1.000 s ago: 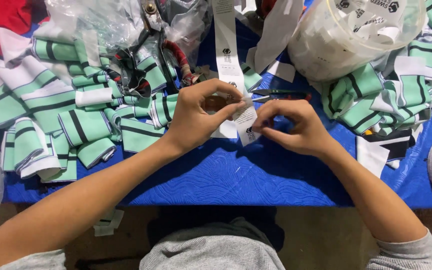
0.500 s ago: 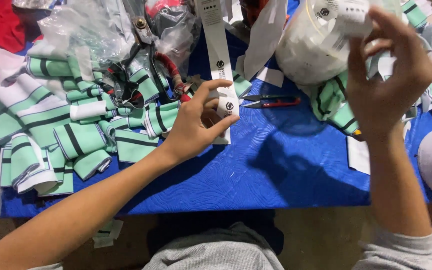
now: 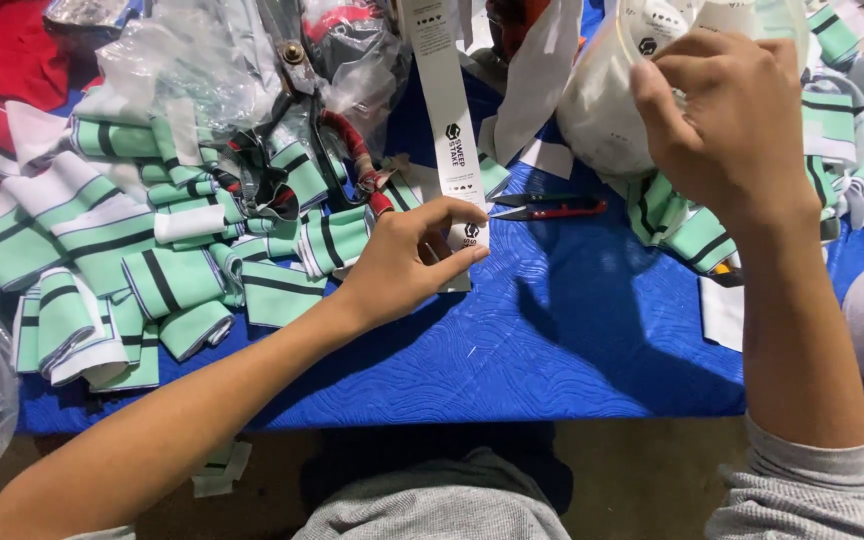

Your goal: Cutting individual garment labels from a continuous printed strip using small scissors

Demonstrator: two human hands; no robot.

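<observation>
Sleeves of grey ribbed knit frame the bottom of the view, and from them both forearms reach over the blue quilted table cover [image 3: 572, 350]. Nearest, the left hand [image 3: 407, 265] rests on the cloth with thumb and forefinger pinching the lower end of a long white label strip [image 3: 449, 120], which runs straight away from the person up the table; the other fingers curl loosely beneath. Just beyond lie red-handled thread snips [image 3: 552, 209], untouched. Left of the strip sits a heap of mint-green striped knit cuffs [image 3: 152, 270], with more of them to the right. Farther off, the right hand [image 3: 727, 120] is raised with its fingers bent together against a bulging clear plastic bag [image 3: 602, 110] of white pieces; whether it grips anything cannot be told, as the fingertips are hidden. By the look of it the step is separating labels, and the next move would call for steady tension on the strip.
</observation>
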